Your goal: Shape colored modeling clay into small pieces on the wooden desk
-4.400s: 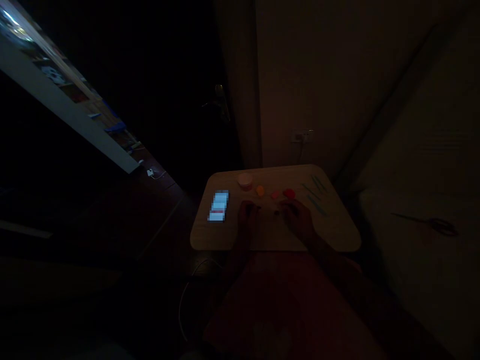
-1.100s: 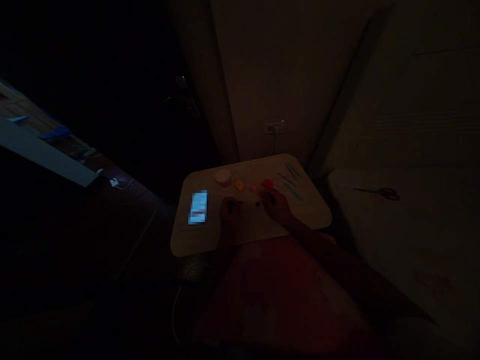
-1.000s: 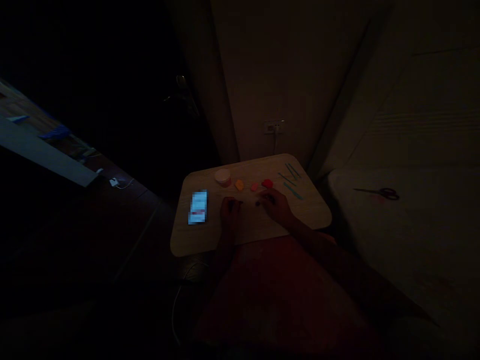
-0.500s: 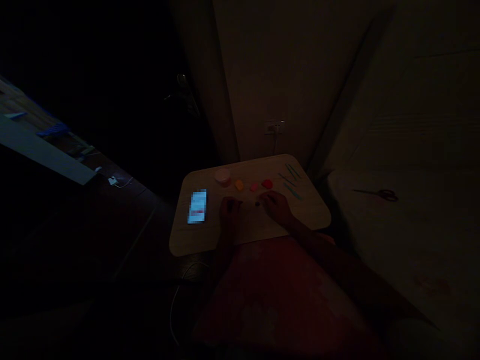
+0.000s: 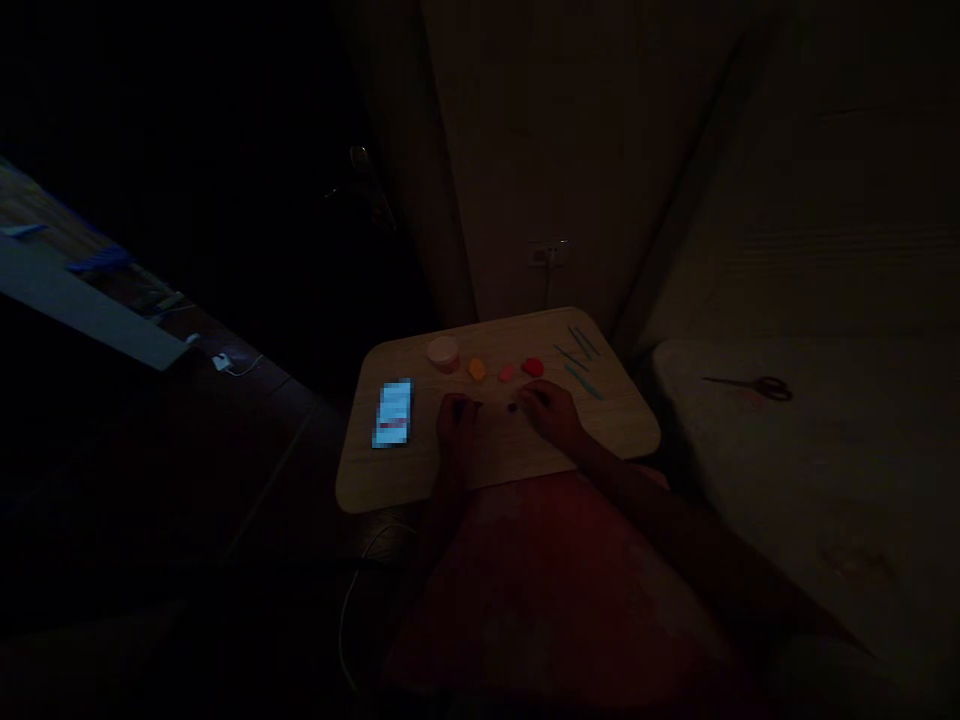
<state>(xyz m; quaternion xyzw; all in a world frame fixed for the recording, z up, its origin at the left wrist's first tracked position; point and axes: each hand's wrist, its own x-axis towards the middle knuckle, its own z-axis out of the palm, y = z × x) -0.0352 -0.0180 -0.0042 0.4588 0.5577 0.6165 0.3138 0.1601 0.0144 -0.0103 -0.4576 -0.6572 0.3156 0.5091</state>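
The room is very dark. My left hand (image 5: pixel 457 425) rests on a small light wooden table (image 5: pixel 622 430), its fingers curled around a small dark piece that I cannot make out. My right hand (image 5: pixel 551 410) lies on the table to the right, fingers bent near a tiny dark lump (image 5: pixel 513 407). Beyond the hands sit an orange lump (image 5: pixel 477 369), a pink lump (image 5: pixel 507 373) and a red lump (image 5: pixel 533 367). A small pale round tub (image 5: pixel 442 352) stands at the back left.
A lit phone (image 5: pixel 393 413) lies on the table's left part. Thin teal tools (image 5: pixel 581 358) lie at the back right. Scissors (image 5: pixel 750 385) lie on a bed to the right. A wall socket (image 5: pixel 546 252) and a door are behind.
The view has drifted a little since a second ago. Both hands stay in nearly the same place on the table.
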